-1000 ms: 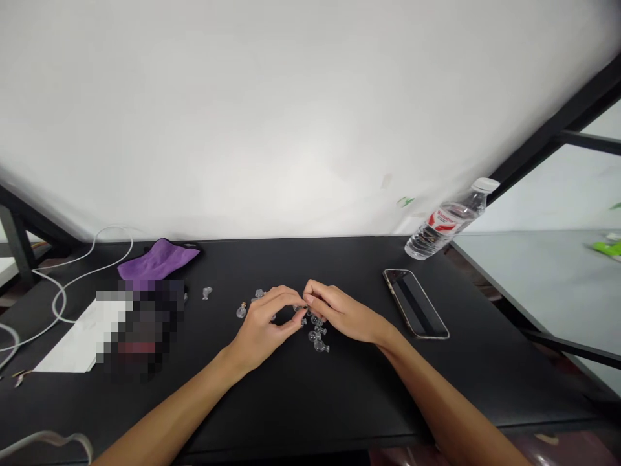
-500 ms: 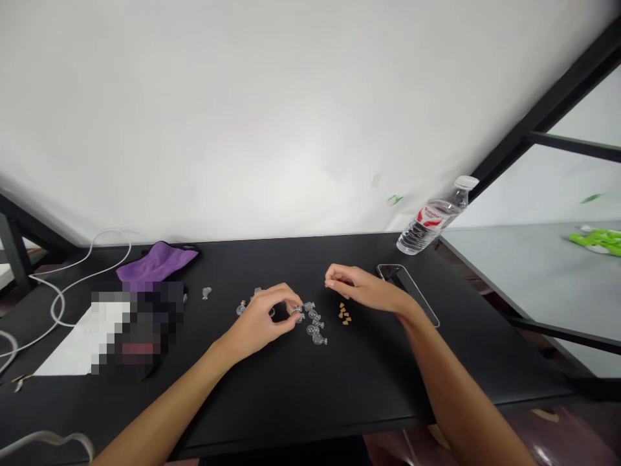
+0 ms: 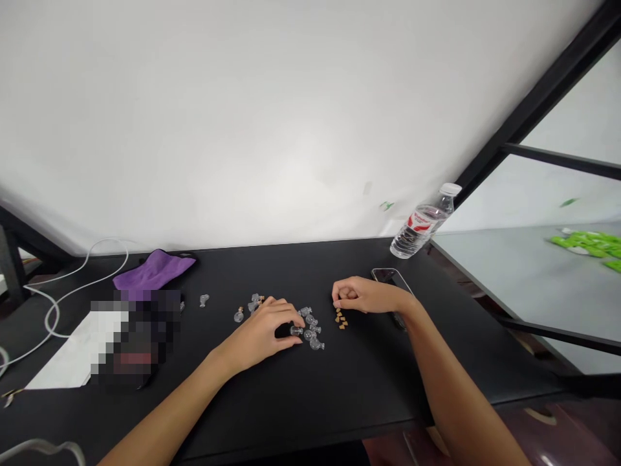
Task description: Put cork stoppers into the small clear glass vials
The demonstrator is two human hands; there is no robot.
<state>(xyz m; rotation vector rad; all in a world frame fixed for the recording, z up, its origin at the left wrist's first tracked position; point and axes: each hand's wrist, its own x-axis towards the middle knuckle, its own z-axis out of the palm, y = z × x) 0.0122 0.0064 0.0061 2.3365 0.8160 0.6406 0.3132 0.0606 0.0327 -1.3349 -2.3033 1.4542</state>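
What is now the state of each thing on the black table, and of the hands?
Left hand: curved around small bottle; grip unclear
Right hand: curled; contents hidden
Corks: loose, grouped
Round bottle at left: corked
Central bottles: lying, uncorked
Water bottle: capped
Phone: flat, screen dark
Purple cloth: rumpled
White cable: looped

The right hand (image 3: 359, 295) has moved right, away from the left hand (image 3: 266, 329), to the far edge of the corks (image 3: 342, 320); the left hand spreads wider around a small bottle (image 3: 296, 331).
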